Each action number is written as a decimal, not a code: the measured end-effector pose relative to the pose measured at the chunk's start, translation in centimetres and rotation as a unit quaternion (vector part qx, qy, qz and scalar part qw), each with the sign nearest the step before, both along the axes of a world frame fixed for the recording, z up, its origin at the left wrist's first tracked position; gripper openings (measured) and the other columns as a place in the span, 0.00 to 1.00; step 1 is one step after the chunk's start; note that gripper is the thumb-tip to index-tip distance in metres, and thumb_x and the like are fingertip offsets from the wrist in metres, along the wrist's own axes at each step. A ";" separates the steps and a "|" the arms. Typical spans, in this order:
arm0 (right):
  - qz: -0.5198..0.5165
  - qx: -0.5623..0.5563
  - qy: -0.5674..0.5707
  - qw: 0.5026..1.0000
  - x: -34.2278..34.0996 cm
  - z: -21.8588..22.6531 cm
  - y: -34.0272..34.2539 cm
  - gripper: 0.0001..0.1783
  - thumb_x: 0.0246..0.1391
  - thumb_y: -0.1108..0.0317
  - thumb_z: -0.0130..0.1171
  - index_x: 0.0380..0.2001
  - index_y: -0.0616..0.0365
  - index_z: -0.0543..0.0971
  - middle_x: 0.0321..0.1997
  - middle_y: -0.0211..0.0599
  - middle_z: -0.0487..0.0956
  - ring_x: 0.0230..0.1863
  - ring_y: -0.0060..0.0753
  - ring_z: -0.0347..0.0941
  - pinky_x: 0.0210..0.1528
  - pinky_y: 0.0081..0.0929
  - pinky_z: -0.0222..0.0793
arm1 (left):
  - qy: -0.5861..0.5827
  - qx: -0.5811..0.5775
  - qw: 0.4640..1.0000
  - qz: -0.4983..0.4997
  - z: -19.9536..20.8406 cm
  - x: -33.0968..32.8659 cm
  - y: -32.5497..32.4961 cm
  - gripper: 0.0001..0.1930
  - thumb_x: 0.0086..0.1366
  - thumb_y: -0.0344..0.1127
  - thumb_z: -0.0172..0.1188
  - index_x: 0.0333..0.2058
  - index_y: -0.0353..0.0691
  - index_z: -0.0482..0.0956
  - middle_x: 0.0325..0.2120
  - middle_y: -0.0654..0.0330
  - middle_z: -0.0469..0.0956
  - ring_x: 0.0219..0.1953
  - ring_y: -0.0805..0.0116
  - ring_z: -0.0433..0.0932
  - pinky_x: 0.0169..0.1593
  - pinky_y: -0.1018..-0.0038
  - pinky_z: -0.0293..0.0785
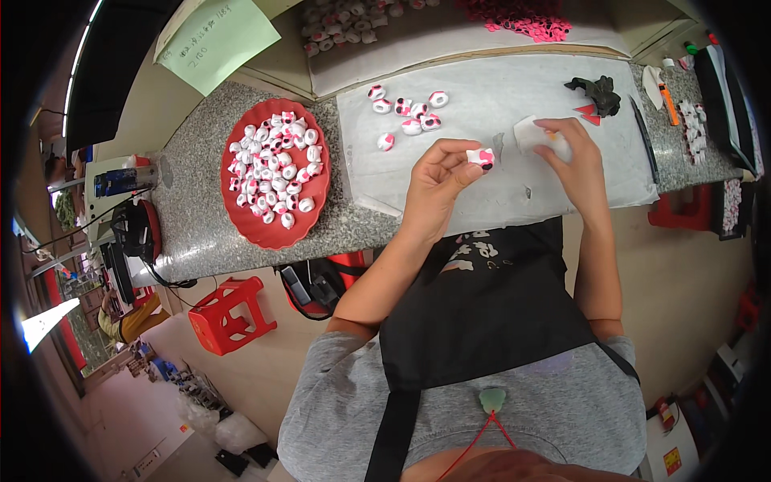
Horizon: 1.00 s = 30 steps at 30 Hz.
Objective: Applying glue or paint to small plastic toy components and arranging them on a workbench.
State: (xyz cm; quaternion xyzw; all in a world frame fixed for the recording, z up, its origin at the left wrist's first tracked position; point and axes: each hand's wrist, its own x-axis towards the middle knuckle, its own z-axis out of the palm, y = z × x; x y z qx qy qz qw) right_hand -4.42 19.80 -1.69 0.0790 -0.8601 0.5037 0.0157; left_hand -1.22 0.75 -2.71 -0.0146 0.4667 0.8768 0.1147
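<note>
Between the thumb and fingers of my left hand is a small white figurine with pink and black patches, held above the paper-covered worktop. My right hand grips a white pad-like piece just to the right of the figurine. The two pieces are apart. My fingers hide part of the white piece, so I cannot tell exactly what it is. Several similar figurines lie in a loose group beyond my left hand. Many more fill a red scalloped plate to the left.
White paper covers the granite counter's middle. Crumpled black material and a dark thin tool lie at the right, near an orange-handled tool. A shelf behind holds pink pieces. A red stool stands below left.
</note>
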 end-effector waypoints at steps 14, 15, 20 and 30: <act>0.054 -0.387 -0.167 0.905 1.8 1.1 -5.0 0.06 0.37 0.79 0.51 0.23 0.62 0.66 0.21 0.31 0.66 0.17 0.16 0.61 0.16 0.12 0.56 | 0.046 -0.029 0.997 0.047 -0.2 0.2 0.6 0.12 0.48 0.20 0.54 0.33 0.34 0.65 0.29 0.59 0.70 0.33 0.76 0.70 0.36 0.84 0.66; 0.054 -0.375 -0.153 0.913 1.9 0.9 -4.9 0.06 0.38 0.78 0.51 0.23 0.61 0.65 0.21 0.31 0.66 0.17 0.16 0.61 0.16 0.12 0.56 | 0.043 -0.031 0.998 0.028 -0.4 0.1 0.5 0.12 0.49 0.21 0.53 0.34 0.33 0.65 0.30 0.59 0.70 0.33 0.75 0.70 0.36 0.84 0.66; -0.031 -0.310 -0.097 0.945 1.7 0.0 -2.4 0.07 0.38 0.78 0.52 0.24 0.62 0.67 0.23 0.31 0.67 0.18 0.16 0.60 0.15 0.12 0.55 | 0.010 -0.041 0.999 0.009 0.9 -0.4 -0.5 0.11 0.53 0.24 0.49 0.37 0.33 0.65 0.29 0.59 0.70 0.32 0.75 0.70 0.36 0.83 0.65; -0.084 0.010 0.015 0.996 1.2 -0.3 2.0 0.16 0.34 0.77 0.55 0.34 0.60 0.70 0.30 0.31 0.68 0.32 0.23 0.62 0.38 0.18 0.57 | 0.246 -0.674 0.692 0.088 -1.5 -9.0 -5.7 0.09 0.44 0.29 0.55 0.28 0.38 0.72 0.24 0.56 0.71 0.32 0.62 0.68 0.36 0.73 0.64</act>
